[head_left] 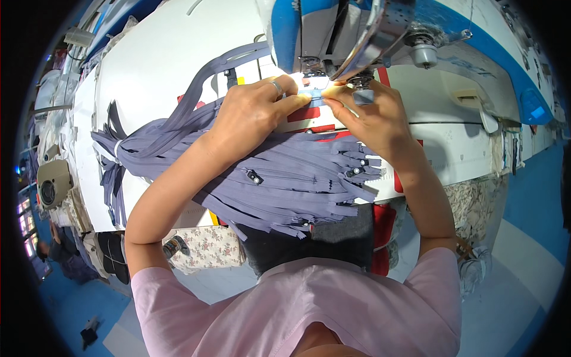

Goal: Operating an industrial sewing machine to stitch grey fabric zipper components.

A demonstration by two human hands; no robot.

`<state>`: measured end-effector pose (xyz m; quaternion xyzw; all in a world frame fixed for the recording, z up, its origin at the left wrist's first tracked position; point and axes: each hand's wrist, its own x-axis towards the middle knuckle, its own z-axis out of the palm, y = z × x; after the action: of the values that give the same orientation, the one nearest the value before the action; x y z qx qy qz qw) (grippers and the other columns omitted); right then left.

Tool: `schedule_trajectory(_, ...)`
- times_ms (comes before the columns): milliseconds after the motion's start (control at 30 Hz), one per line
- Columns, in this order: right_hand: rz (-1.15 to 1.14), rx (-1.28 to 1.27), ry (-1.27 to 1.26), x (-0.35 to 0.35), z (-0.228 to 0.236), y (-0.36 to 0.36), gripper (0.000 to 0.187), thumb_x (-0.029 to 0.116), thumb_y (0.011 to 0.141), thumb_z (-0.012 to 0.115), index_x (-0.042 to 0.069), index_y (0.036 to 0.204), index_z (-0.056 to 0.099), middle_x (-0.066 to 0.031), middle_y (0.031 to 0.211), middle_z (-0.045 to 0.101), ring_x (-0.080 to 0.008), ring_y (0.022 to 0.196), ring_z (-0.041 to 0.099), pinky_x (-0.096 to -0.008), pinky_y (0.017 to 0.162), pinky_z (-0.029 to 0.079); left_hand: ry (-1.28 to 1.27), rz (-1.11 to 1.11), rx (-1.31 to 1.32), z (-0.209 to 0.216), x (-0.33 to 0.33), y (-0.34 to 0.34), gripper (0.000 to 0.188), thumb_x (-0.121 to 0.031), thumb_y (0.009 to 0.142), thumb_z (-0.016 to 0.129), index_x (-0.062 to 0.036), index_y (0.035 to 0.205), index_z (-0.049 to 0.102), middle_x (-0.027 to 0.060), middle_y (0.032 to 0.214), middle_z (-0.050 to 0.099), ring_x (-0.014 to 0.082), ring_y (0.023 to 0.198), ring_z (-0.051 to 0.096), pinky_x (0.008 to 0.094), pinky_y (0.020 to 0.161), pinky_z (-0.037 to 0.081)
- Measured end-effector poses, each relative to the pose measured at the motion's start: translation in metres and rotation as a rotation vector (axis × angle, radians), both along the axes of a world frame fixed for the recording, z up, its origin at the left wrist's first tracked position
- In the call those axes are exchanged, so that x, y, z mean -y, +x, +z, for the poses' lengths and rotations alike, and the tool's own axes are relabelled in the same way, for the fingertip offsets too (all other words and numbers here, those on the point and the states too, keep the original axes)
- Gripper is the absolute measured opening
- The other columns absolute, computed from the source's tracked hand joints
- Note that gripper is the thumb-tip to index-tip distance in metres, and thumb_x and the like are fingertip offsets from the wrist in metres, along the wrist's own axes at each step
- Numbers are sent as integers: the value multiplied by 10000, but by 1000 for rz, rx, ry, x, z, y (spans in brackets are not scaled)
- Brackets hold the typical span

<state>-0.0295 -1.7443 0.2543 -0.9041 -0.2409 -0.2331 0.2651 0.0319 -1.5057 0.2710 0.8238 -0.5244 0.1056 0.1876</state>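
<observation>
Under the lit needle area of a blue and white sewing machine [499, 77], both my hands pinch a zipper end [314, 99], a short stretch of which shows pale blue between my fingertips. My left hand [253, 110], with a ring on one finger, grips it from the left. From the right, my right hand [375, 119] holds it with thumb and forefinger. A large bundle of grey-purple zippers [285, 172], tied at its left end, lies beneath my left forearm. Black sliders show on several of them. One zipper strip [199, 83] loops up behind my left hand.
The white machine table [148, 53] carries red and yellow tape marks and a printed ruler along its front. A thread tensioner [423, 53] hangs at the machine's right. Floral cloth [208, 253] lies below the front edge. At far left, a person [65, 256] is nearby.
</observation>
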Motion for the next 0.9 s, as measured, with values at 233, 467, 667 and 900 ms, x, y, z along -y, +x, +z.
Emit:
schedule_trajectory(233, -108, -96, -120, 0, -6, -8, 272, 94, 772, 801, 132, 1027, 713, -23, 995, 698, -235, 798, 679, -345, 714, 558, 14, 11, -41, 1, 0, 1, 315, -47, 768, 669, -106, 1063, 762, 73, 1006, 698, 221, 768, 691, 310, 641, 577)
schedule_trajectory(467, -92, -107, -120, -3, -10, -8, 243, 107, 759, 818, 112, 982, 722, -17, 991, 699, -216, 805, 674, -343, 717, 560, -6, 15, -28, 0, -1, 0, 281, -46, 767, 681, -88, 1036, 751, 81, 990, 698, 227, 753, 688, 316, 631, 575)
schedule_trajectory(667, -57, -71, -50, -7, -2, -7, 237, 98, 754, 815, 101, 978, 736, 0, 943, 700, -179, 851, 675, -284, 779, 565, -34, 40, -6, 2, 3, -5, 223, -109, 799, 674, -84, 1020, 690, 30, 951, 613, 207, 809, 662, 339, 624, 542)
schedule_trajectory(900, -71, -362, 318, -15, -2, 1, 226, 103, 842, 757, 56, 1037, 653, -120, 830, 661, -287, 694, 664, -370, 622, 531, 12, 61, 42, -2, -4, 4, 242, -88, 797, 680, -82, 1039, 699, 30, 998, 634, 200, 883, 673, 323, 645, 558)
